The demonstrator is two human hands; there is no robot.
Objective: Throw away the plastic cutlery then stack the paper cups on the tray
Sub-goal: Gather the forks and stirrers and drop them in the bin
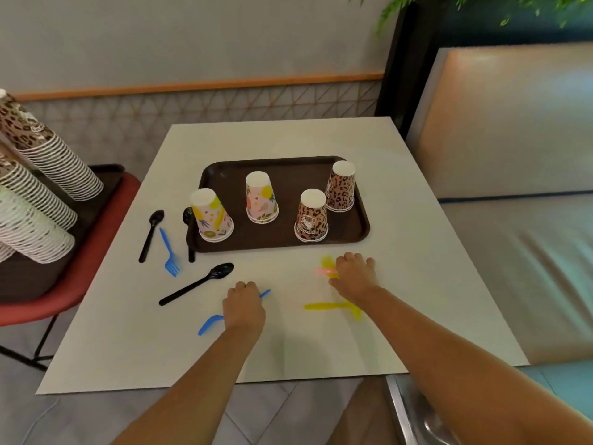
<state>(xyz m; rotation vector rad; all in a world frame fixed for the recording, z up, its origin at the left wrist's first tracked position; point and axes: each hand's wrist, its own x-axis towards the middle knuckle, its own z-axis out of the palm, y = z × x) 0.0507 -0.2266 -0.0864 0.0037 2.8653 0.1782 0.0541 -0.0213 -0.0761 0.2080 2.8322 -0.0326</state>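
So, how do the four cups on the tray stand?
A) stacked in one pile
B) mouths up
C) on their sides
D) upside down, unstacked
D: the floral cups and leopard cups all sit rim down on the tray, bases up, none nested.

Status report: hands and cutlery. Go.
Left hand grips blue utensil. Right hand over yellow and pink pieces, grip blurred. Four cups unstacked on tray. Three black spoons uncollected.

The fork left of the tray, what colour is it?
Blue fork, clearest in the head view.
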